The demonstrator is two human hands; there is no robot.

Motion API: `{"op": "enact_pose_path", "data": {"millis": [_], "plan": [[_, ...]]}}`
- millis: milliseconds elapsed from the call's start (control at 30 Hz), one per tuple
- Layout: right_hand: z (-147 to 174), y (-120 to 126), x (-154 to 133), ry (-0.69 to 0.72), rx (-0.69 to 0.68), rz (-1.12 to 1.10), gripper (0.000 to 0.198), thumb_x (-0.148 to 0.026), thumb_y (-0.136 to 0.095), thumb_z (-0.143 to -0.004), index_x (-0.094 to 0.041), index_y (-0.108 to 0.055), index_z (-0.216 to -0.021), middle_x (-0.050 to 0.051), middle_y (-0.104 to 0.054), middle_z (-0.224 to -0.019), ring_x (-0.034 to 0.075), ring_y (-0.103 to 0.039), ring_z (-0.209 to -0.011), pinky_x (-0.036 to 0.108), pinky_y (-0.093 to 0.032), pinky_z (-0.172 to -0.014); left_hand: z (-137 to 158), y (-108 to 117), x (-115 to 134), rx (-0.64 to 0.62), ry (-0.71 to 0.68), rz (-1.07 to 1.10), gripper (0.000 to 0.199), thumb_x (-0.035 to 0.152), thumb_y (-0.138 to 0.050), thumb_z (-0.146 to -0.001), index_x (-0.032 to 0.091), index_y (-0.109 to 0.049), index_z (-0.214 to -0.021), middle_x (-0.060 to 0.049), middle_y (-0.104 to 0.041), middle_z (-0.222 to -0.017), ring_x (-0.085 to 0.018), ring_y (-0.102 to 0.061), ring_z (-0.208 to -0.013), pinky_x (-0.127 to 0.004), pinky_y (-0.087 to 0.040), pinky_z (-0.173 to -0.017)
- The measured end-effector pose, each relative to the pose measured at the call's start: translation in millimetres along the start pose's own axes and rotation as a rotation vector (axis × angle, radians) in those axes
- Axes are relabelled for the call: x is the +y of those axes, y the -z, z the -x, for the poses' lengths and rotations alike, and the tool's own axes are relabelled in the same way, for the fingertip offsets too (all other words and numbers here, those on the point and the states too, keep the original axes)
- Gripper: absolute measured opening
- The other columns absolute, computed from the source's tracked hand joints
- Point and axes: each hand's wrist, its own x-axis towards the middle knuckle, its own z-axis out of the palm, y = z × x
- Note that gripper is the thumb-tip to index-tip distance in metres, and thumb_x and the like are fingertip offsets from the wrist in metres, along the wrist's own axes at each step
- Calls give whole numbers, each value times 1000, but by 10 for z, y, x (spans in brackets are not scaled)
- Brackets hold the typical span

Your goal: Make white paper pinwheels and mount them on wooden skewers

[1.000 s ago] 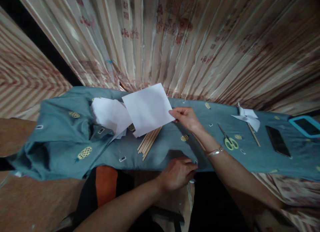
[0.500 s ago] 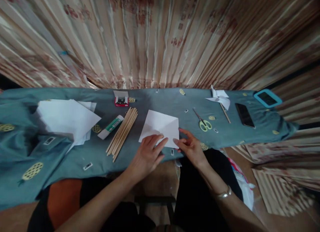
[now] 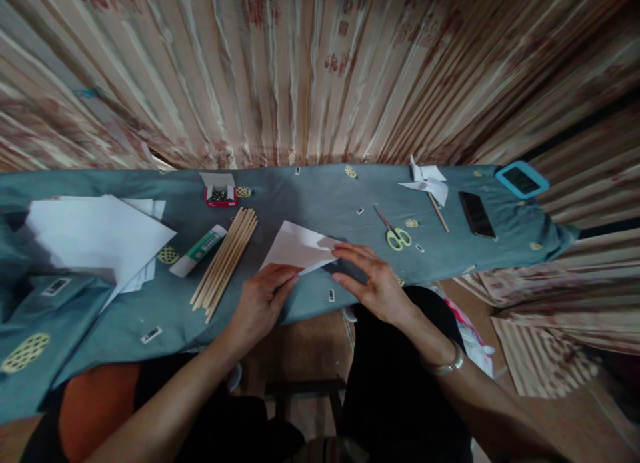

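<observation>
A white sheet of paper [image 3: 300,244] lies in front of me on the cloth-covered table, its near right side bent over so that it looks roughly triangular. My left hand [image 3: 265,296] is closed on the paper's near left corner, thumb and fingers pressed together. At the right corner, the fingertips of my right hand [image 3: 373,276] touch the paper, while the thumb stands apart below them. That hand is open. Left of the paper lies a bundle of thin wooden sticks [image 3: 225,263]. Scissors with light green handles [image 3: 399,238] lie beyond my right hand.
A stack of white paper [image 3: 95,236] covers the left side. Near the sticks are a green-and-white box [image 3: 199,250] and a red box of small metal pieces [image 3: 220,195]. Rightward lie a paper pinwheel [image 3: 427,182], a phone [image 3: 477,214] and a blue-framed device [image 3: 523,179]. Curtains hang behind.
The paper's near right corner has been lifted and bent over. My right hand has moved up to the right corner, its thumb coming away. The view has shifted slightly right.
</observation>
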Motion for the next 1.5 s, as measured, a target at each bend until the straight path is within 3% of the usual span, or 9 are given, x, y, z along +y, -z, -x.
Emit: {"op": "enact_pose_path", "data": {"millis": [100,167,300,400,500,600,967,1500], "plan": [[-282,-94,71,31,-71,-101,14,-32,-65,-91,-24,-75,-98,7,-74,-115,23,-68,-111,42,-51,-101,-18,19,-27,5,81,26,33,36,-47,-99,17,-74,-101,-7,-76,-98,-21,-71,-91,-34,-57,-87],[-456,-161,134,-8,-71,-163,13,-32,-65,-90,-23,-75,-91,6,-76,-109,21,-70,-104,39,-52,-97,-28,42,-43,55,87,-13,34,36,-47,-99,15,-69,-114,-10,-74,-110,-23,-71,-98,-36,-57,-90],[-728,-289,255,-44,-76,-156,13,-28,-64,-89,-20,-73,-87,7,-75,-109,21,-70,-103,37,-51,-96,-20,61,-33,139,-161,-316,44,25,-51,-98,14,-48,-141,-17,-52,-147,-29,-47,-138,-50,-44,-111],[-834,-388,311,0,-81,-50,15,-25,-59,-91,-20,-74,-89,8,-74,-112,22,-67,-109,38,-49,-99,32,-22,-10,23,-344,-518,45,18,-50,-97,15,-44,-142,-18,-47,-151,-29,-31,-149,-53,-36,-117],[-861,-479,346,40,-54,53,18,-24,-57,-92,-20,-75,-92,10,-73,-115,23,-65,-112,40,-47,-103,100,-150,-12,-122,-340,-631,48,23,-52,-97,13,-41,-143,-18,-47,-152,-31,-30,-149,-57,-33,-117],[-860,-544,378,34,-17,101,17,-24,-59,-91,-20,-76,-93,9,-72,-118,23,-65,-113,40,-47,-103,148,-229,-43,-182,-291,-671,55,31,-55,-97,10,-38,-145,-22,-44,-153,-36,-28,-149,-61,-33,-116],[-904,-677,404,7,84,110,7,-21,-66,-87,-20,-73,-85,10,-73,-115,23,-64,-110,41,-46,-103,140,-218,-110,-200,-277,-725,64,48,-47,-99,4,-37,-145,-25,-45,-151,-40,-32,-147,-62,-32,-115],[-912,-693,413,3,101,118,4,-21,-67,-85,-20,-71,-83,10,-73,-114,24,-64,-108,41,-46,-101,130,-177,-135,-218,-244,-736,68,49,-51,-97,4,-38,-146,-24,-46,-151,-39,-36,-145,-58,-33,-116]]}}
